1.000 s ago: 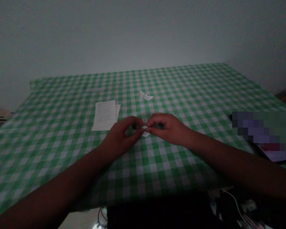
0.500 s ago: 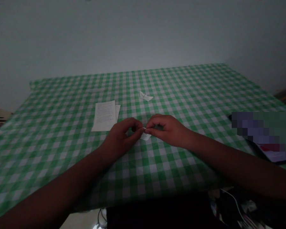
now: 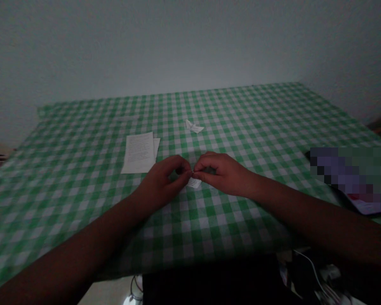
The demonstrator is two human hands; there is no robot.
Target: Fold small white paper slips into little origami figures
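A small piece of printed paper is pinched between my two hands over the table; its upper part is hidden behind the fingertips. My left hand holds it from the left, thumb and index finger pressed together. From the right, my right hand pinches the same paper, its fingertips almost touching those of the left. Beyond the hands lies a folded paper piece with one end sticking up. Left of them, a printed sheet rests flat, partly covering another sheet.
A green and white checked cloth covers the table. At the right edge lies a dark-edged flat device, its face blurred out. A pale wall stands behind the table. Cables hang below the front edge at right.
Both hands keep their pinch on the small paper with barely any movement. The whole view has shifted very slightly.
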